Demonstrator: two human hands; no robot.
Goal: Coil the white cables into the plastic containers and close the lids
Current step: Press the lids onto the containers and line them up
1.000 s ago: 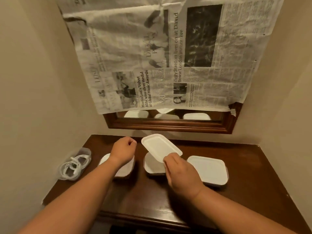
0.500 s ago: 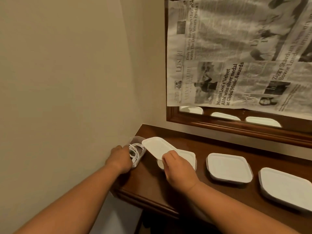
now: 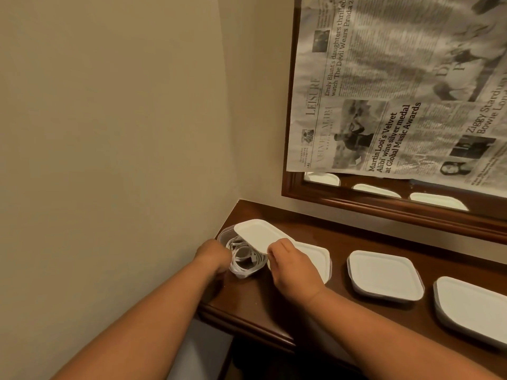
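1. Our right hand pinches the near edge of a white lid, thumb and fingers clamped on its rim, holding it tilted over the open clear container at the left end of the wooden shelf
2. Our left hand is curled against the container's near-left wall; the fingertips are hidden, so we cannot tell whether they grip the wall or just brace it
3. White cable sits coiled inside the tub, some loops riding up at the near rim
4. Handling judgement: the lid looks thin, light and slightly flexible; an edge pinch is enough, then press the corners down in turn
5. The cable looks springy and may lift under the lid, so push the loops below the rim first
6. The tub looks light and could slide on the polished wood, so steady it by its side wall
7. Three more containers to the right are lidded: nearest, middle, far
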